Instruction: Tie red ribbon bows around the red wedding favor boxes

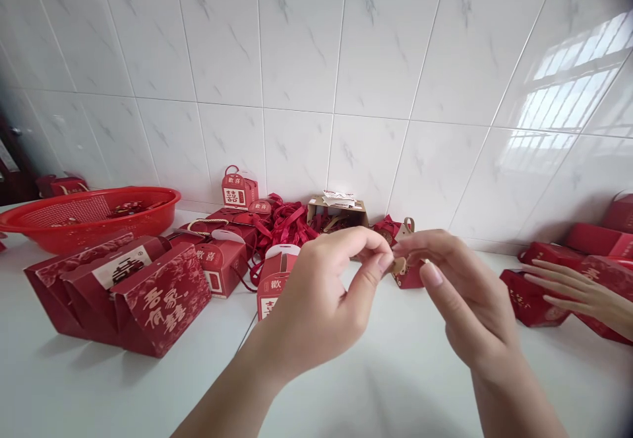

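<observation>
In front of me, my left hand (336, 293) is closed in a pinch, thumb against index finger. A small tan strip (398, 266) shows at its fingertips; its exact kind is too small to make out. My right hand (465, 299) curls in from the other side, its bent fingers and thumb closed about the strip's other end. Just behind the fingers stands a red gift box (409, 280) with a tan loop handle, partly hidden by both hands. Another red box (273, 286) with a white label is half covered by my left hand.
Folded red boxes (163, 299) stand at the left before a red plastic basket (148, 220). Red ribbons (291, 223) lie heaped near a cardboard box (316, 210) by the tiled wall. At the right, another person's hand (588, 293) rests over red boxes (531, 299).
</observation>
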### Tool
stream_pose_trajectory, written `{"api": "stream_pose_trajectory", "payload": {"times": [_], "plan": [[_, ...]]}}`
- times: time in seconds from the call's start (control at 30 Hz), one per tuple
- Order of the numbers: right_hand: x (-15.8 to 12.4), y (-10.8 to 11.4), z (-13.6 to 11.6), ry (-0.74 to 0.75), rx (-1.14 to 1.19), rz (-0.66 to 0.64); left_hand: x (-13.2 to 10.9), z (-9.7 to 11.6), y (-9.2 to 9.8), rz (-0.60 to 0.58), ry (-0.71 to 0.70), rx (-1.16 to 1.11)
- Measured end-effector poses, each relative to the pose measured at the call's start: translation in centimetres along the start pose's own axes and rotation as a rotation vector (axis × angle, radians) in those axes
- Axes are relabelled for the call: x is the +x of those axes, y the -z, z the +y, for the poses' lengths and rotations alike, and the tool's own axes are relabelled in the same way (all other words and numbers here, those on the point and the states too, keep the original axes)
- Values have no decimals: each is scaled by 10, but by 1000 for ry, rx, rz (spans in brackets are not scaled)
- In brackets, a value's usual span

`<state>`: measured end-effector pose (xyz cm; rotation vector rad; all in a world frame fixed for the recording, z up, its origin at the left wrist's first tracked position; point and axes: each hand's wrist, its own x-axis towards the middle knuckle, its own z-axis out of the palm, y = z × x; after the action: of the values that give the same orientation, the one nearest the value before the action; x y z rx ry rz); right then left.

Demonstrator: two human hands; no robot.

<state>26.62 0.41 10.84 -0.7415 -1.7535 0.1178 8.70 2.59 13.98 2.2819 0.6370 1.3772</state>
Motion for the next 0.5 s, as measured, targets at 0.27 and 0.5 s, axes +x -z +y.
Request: {"api": "stream_pose_trajectory", "payload": {"times": [0.27, 0.5], "plan": [[0, -2, 4, 115, 195, -5, -3, 7, 1, -143, 112, -110], [-2, 3, -3, 87, 213, 29, -11, -16, 83, 585, 274, 403]]}}
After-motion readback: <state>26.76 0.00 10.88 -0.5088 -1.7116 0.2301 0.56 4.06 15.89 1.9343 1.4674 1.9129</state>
